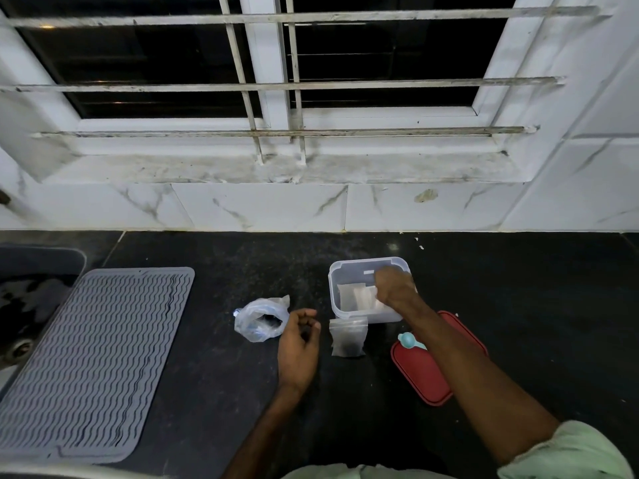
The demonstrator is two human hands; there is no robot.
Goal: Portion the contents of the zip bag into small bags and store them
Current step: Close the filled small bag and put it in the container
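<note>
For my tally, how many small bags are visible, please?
3 small plastic bags: one on the black counter before the clear plastic tub, two inside; the right hand may hide more.

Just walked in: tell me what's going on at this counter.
A person is storing portions. Their right hand reaches into a clear rectangular plastic container holding small pale bags; whether it grips one is hidden. The left hand hovers loosely curled, empty, beside a crumpled clear plastic bag. One filled small zip bag waits on the black counter, and a teal spoon lies on the red lid.

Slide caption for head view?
Right hand inside clear container of small bags; left hand beside zip bag.
</note>
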